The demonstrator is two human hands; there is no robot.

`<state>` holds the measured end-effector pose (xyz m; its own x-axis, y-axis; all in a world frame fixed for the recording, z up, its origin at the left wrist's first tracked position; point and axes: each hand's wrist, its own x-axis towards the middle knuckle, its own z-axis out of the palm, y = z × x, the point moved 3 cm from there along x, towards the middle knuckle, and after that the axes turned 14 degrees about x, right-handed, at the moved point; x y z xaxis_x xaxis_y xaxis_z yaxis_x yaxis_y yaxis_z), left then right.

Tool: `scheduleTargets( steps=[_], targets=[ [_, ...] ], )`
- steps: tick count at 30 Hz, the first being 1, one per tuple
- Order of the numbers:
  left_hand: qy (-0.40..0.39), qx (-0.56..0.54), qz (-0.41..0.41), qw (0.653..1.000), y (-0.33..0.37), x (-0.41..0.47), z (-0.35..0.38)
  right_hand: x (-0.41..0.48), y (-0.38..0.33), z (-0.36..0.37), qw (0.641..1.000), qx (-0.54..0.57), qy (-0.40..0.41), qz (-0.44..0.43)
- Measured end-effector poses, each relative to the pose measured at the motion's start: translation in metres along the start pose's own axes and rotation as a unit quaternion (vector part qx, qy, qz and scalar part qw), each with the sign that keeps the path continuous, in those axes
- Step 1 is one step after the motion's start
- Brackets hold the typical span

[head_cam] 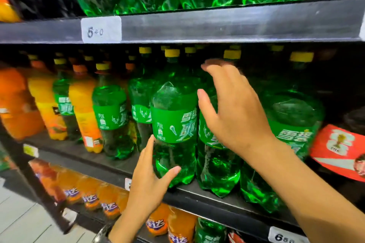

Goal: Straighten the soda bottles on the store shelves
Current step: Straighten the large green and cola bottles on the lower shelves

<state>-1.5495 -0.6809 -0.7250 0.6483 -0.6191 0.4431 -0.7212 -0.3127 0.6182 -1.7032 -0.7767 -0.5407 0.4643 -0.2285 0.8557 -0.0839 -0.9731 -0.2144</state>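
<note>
A large green soda bottle (173,120) with a yellow cap stands upright at the front of the middle shelf (197,193). My left hand (150,181) is open beside its lower left side, fingers spread, thumb near the bottle's base. My right hand (231,108) is open in front of the neighbouring green bottle (215,163), fingers spread, thumb close to the first bottle's label. Whether either hand touches a bottle is unclear. More green bottles (294,116) stand to the right.
Smaller green bottles (110,116) and orange soda bottles (85,108) fill the shelf's left part. A red-labelled dark bottle (337,150) leans at the right. The upper shelf rail (217,23) carries green bottles; orange bottles (92,197) line the shelf below.
</note>
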Motion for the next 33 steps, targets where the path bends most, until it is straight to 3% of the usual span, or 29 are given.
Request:
scheduleTargets(
  steps=[4,8,11,14,21,25,29,30,33],
  targets=[
    [-0.078,-0.087,-0.044,0.992,-0.013,0.001,-0.002,0.022,0.002,0.011,0.998,0.014,-0.037,0.052],
    [-0.123,-0.1,-0.026,0.987,-0.022,0.003,0.001,0.044,0.0,0.028,0.995,0.007,-0.058,0.084],
    [-0.056,-0.009,0.025,0.998,-0.015,0.0,0.003,0.053,-0.001,0.041,0.99,-0.003,-0.082,0.113],
    [-0.021,0.002,0.019,1.0,-0.013,0.002,0.01,0.053,-0.003,0.046,0.984,-0.014,-0.11,0.14],
    [-0.051,-0.078,-0.006,0.996,-0.034,0.007,0.007,0.052,-0.017,0.051,0.983,-0.088,-0.065,0.15],
    [-0.071,-0.047,0.059,0.995,-0.036,0.007,0.008,0.044,-0.022,0.055,0.983,-0.1,-0.048,0.147],
    [-0.095,-0.003,0.104,0.99,-0.036,0.016,-0.014,0.032,-0.019,0.068,0.975,-0.102,-0.106,0.169],
    [-0.069,-0.002,0.118,0.991,-0.034,0.023,-0.028,0.031,-0.019,0.069,0.973,-0.116,-0.109,0.169],
    [0.115,0.01,0.16,0.98,-0.027,0.057,-0.078,0.03,-0.022,0.071,0.97,-0.157,-0.08,0.165]
  ],
)
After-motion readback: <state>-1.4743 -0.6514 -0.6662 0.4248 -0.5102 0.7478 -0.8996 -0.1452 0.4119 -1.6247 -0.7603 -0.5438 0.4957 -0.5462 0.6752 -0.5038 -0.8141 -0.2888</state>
